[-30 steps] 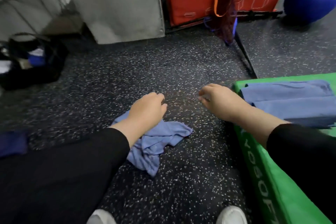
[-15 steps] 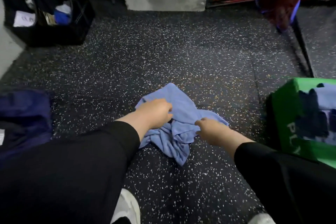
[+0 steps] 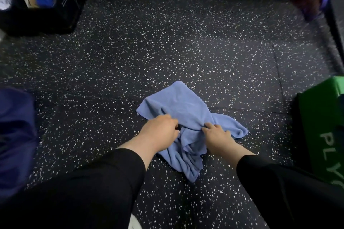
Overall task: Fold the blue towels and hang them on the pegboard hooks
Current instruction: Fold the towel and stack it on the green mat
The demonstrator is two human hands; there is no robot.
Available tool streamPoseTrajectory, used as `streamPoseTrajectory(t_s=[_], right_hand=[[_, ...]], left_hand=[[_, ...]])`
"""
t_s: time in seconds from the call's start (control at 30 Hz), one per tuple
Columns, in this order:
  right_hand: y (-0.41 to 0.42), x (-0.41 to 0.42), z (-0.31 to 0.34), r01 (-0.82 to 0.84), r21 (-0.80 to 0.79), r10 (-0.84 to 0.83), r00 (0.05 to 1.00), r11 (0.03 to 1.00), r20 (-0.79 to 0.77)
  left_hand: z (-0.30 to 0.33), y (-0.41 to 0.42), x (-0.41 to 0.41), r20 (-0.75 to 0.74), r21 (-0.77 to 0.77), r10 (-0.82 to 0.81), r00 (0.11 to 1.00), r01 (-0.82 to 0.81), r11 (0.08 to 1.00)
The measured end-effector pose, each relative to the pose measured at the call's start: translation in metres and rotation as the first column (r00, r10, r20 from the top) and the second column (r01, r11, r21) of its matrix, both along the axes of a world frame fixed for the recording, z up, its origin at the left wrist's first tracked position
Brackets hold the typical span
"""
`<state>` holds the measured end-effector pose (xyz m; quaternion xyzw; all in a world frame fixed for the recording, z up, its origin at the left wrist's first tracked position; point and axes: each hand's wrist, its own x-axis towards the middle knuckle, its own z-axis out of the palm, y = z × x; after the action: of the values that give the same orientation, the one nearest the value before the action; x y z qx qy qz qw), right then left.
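**Both hands on the crumpled towel**

Head view: light blue towel (image 3: 183, 115) lies bunched on the speckled rubber floor (image 3: 167, 52), dead center. Left hand (image 3: 160, 133) grips its 9 o'clock side, fingers curled into folds. Right hand (image 3: 216, 135) pinches fabric at 3 o'clock. Green plyo box (image 3: 322, 117) sits far right.

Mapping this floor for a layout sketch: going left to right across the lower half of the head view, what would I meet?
Dark blue bag → left hand → right hand → green box.
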<state>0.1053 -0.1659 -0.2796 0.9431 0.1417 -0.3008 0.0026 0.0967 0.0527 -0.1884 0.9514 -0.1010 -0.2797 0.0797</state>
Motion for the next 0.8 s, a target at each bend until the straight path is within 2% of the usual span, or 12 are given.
streamPoseTrajectory(t_s=[0.13,0.23,0.33,0.4,0.47,0.53,0.73,0.8], right_hand=[[0.003,0.005,0.003,0.026,0.056,-0.027,0.999,0.998,0.023],[0.008,0.02,0.022,0.2,0.288,-0.234,0.968,0.937,0.092],[0.008,0.036,0.069,0.409,0.559,-0.537,0.84,0.721,0.077],[0.008,0.045,0.11,0.46,0.695,-0.631,0.776,0.552,-0.012],[0.009,0.052,0.151,0.484,0.784,-0.654,0.744,0.389,-0.135],[0.008,0.054,0.196,0.47,0.839,-0.619,0.754,0.273,-0.22],[0.002,0.021,0.328,0.352,0.927,-0.554,0.801,0.126,-0.229],[-0.004,-0.002,0.363,0.312,0.941,-0.567,0.802,0.128,-0.189]], left_hand=[[-0.002,-0.004,0.002,0.023,-0.015,0.017,1.0,-0.017,1.0],[0.007,-0.005,0.002,0.062,-0.015,0.026,0.998,-0.026,1.0],[0.029,-0.002,0.007,0.139,-0.05,0.117,0.983,-0.111,0.993],[0.054,-0.001,0.011,0.182,-0.092,0.202,0.962,-0.188,0.978],[0.088,-0.001,0.013,0.202,-0.17,0.317,0.927,-0.285,0.943],[0.126,-0.005,0.01,0.208,-0.282,0.41,0.888,-0.347,0.894],[0.226,-0.035,-0.031,0.13,-0.626,0.53,0.838,-0.345,0.699],[0.253,-0.045,-0.05,0.121,-0.702,0.56,0.82,-0.328,0.632]])
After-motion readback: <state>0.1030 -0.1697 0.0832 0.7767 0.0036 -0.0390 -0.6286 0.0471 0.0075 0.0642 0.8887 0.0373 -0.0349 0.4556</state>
